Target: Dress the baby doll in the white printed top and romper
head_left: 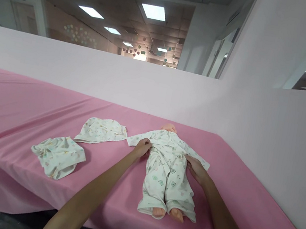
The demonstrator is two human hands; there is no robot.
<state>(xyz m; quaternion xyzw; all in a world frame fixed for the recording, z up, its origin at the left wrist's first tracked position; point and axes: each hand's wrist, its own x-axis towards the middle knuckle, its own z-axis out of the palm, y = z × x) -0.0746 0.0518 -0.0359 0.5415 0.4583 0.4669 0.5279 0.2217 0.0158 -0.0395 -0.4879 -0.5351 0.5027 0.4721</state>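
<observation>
Doll (pixel 169 160) in soft printed cotton, left hand (pixel 143 147) grip pinching waistband (pixel 166 150), right hand (pixel 196 168) grip unclear

The left arm (pixel 91 194) and the right arm (pixel 228 226) are being stretched forward and angled inward toward each other. The left hand (pixel 141 147) is being held knuckles up, fingers curled under. The right hand (pixel 196 168) is being held flatter, palm down, fingers extended leftward.

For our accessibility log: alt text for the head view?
The left hand and right hand touch the waist of a baby doll in printed pyjamas, lying face-up on a pink-covered table. A crumpled garment and a flatter garment lie further left.
</observation>
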